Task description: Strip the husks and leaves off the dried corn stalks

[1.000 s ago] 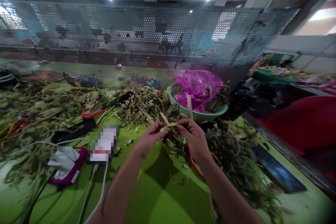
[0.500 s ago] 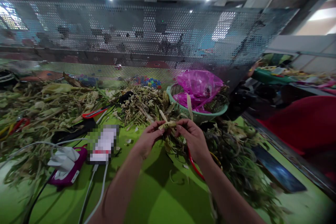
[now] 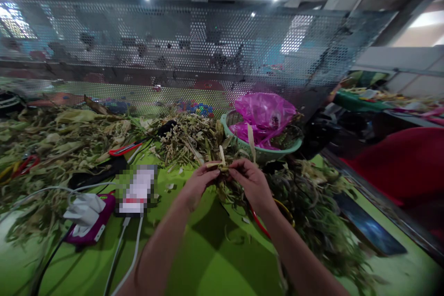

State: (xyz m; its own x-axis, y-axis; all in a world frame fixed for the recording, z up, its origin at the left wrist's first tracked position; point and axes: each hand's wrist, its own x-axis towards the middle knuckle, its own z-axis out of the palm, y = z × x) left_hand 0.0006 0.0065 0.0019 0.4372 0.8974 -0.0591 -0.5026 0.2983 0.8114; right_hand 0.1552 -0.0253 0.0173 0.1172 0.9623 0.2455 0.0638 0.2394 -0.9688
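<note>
Between my two hands is a small piece of dried plant [image 3: 222, 165], pale yellow-green, with one strip sticking upward. My left hand [image 3: 201, 184] pinches its left end between thumb and fingers. On the other side, my right hand [image 3: 250, 182] grips the right end the same way. The fingertips partly hide the piece. Below and behind them lie loose dried leaves [image 3: 194, 141] on the green table [image 3: 208, 259]. Scissors with red and yellow handles [image 3: 258, 222] seem to lie under my right wrist, mostly covered.
A green basket [image 3: 277, 151] with a purple plastic bag [image 3: 265, 113] stands behind my right hand. To the left are a red cutter knife [image 3: 126, 148], a blurred phone [image 3: 137, 192] and a purple power strip [image 3: 92, 224] with cables. A dark phone [image 3: 371, 224] lies right, beside greenish plant strands [image 3: 312, 208].
The fingers have shifted slightly on the plant piece. Its upright strip, leaning left before, now stands straighter. Both hands stay in nearly the same place.
</note>
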